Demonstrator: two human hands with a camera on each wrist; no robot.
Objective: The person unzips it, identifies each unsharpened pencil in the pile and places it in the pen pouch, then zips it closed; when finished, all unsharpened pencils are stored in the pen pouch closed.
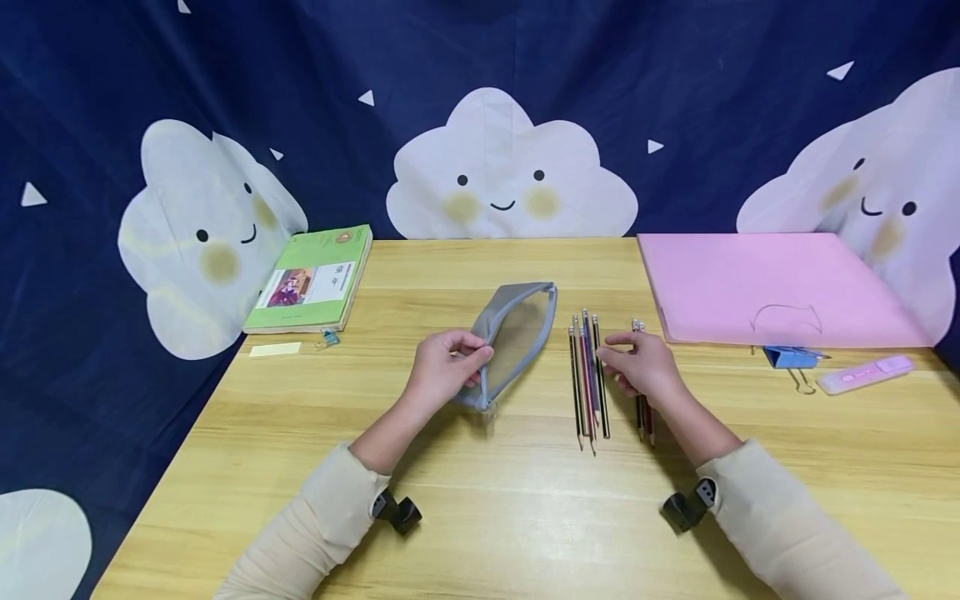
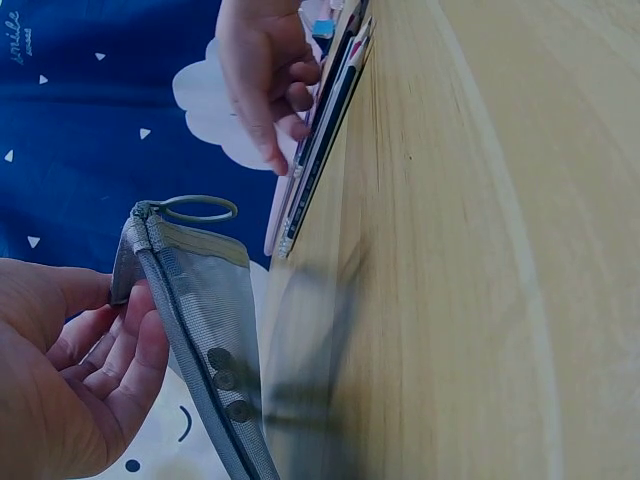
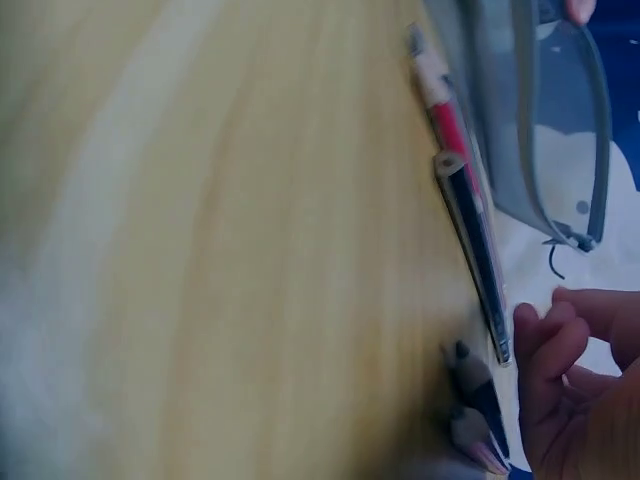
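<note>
My left hand point(image 1: 448, 367) pinches the rim of a grey zip pencil case point(image 1: 517, 333), thumb on one side and fingers on the other. The case gapes, and its mesh side shows in the left wrist view point(image 2: 205, 300). To its right, several pencils point(image 1: 585, 379) lie side by side, tips toward me. My right hand point(image 1: 641, 364) is between these and a second, smaller group of pencils point(image 1: 641, 417), partly hidden under it. Its fingers are loosely bent, with nothing visible in them. In the right wrist view the fingertips are close to the end of a dark pencil point(image 3: 475, 255).
A green book point(image 1: 315, 287), a pale yellow slip point(image 1: 275, 350) and a small teal binder clip point(image 1: 330, 337) lie at left. At right are a pink folder point(image 1: 772, 287), a blue binder clip point(image 1: 791, 358) and a pink-and-white utility knife point(image 1: 866, 375). A cloud-print cloth hangs behind the table.
</note>
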